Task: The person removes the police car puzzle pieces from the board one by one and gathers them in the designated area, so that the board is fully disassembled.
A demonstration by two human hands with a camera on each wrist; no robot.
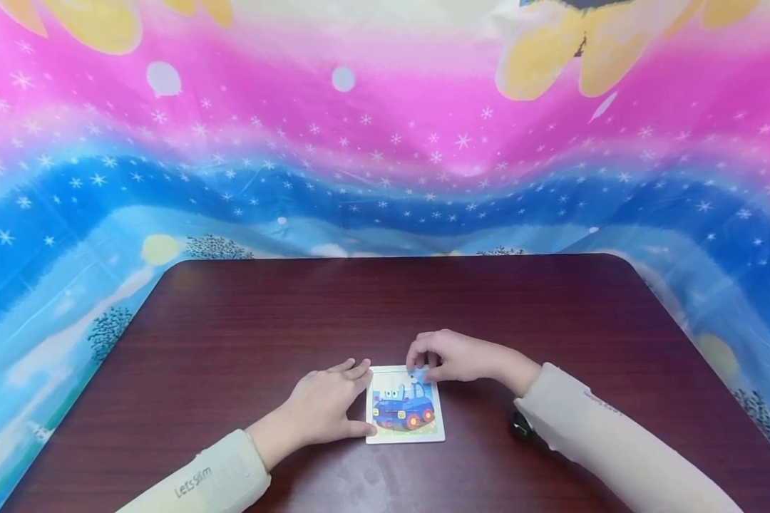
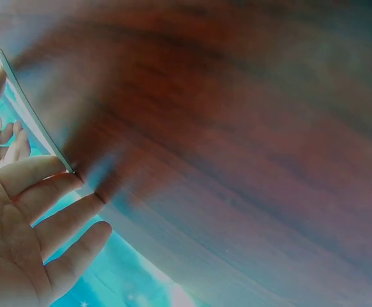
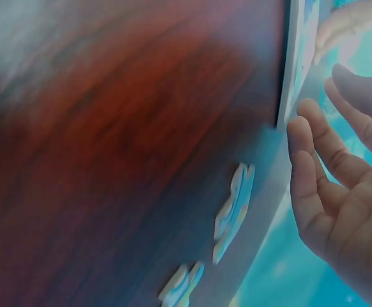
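Observation:
A square jigsaw puzzle (image 1: 401, 427) with a pale frame and a blue cartoon car lies flat near the table's front. Along its left edge rests my left hand (image 1: 327, 406), fingers spread and straight, thumb touching the lower left corner. The left wrist view shows these fingers (image 2: 64, 224) against the frame's edge. At the upper right corner, my right hand (image 1: 462, 358) has curled fingers and pinches a light blue puzzle piece (image 1: 416, 373) over the board. In the right wrist view the right hand (image 3: 346, 185) is beside the frame, and the pinched piece is hidden.
Loose puzzle pieces, one (image 3: 235, 211) nearer the board and another (image 3: 183, 286) farther off, lie on the table in the right wrist view. The dark brown table (image 1: 295, 313) reaches back to a colourful cloth (image 1: 385, 142). A black object (image 1: 520, 425) shows at the right cuff.

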